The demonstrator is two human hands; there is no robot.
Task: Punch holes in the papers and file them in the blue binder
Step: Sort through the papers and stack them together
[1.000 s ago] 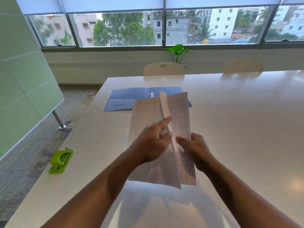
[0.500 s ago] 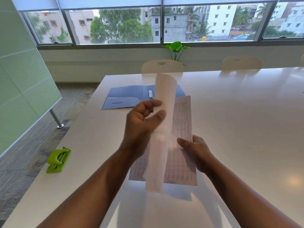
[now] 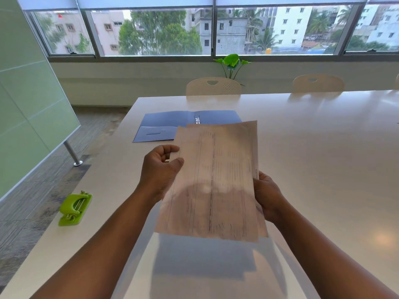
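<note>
I hold a small stack of printed papers (image 3: 216, 182) above the white table (image 3: 313, 147), tilted toward me, printed tables showing through. My left hand (image 3: 159, 169) pinches the stack's left edge between thumb and fingers. My right hand (image 3: 267, 195) grips its right edge. The blue binder (image 3: 172, 124) lies open flat on the table beyond the papers, its metal rings (image 3: 197, 118) upright at the spine. A green hole punch (image 3: 74, 209) sits near the table's left edge, well left of my left arm.
Two pale chairs (image 3: 213, 86) (image 3: 317, 83) stand at the table's far side, a small green plant (image 3: 232, 63) behind them by the window. A green glass partition (image 3: 28, 104) with a metal leg (image 3: 72, 153) runs along the left, beyond the table edge.
The sheet that my left hand was flipping upright has come down flat onto the stack. Both hands now hold the papers by their side edges, squared together.
</note>
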